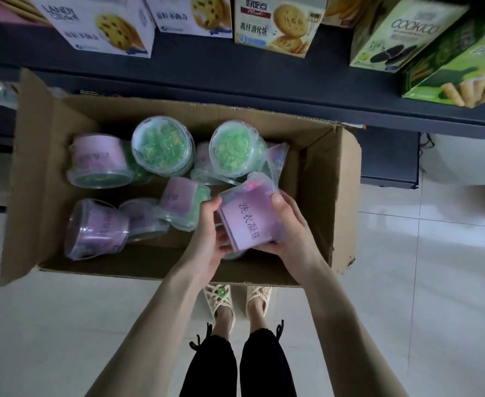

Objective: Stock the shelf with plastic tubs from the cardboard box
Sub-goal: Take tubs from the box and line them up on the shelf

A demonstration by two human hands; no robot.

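Gripping a tub [242, 222] from both sides, the left hand [207, 236] and right hand [290, 227] are holding it just above the near right part of the box [341, 196], its purple label [247, 224] facing up. The left fingers [225, 249] are curling under the tub's lower end, and the right thumb is pressing on its far edge. Other tubs [161, 146] are lying in the box, tipped at different angles, two of them showing green contents through clear ends. The box is sitting open on the tiled floor [436, 282], against a dark shelf [235, 78] that is carrying cookie boxes [275, 21].
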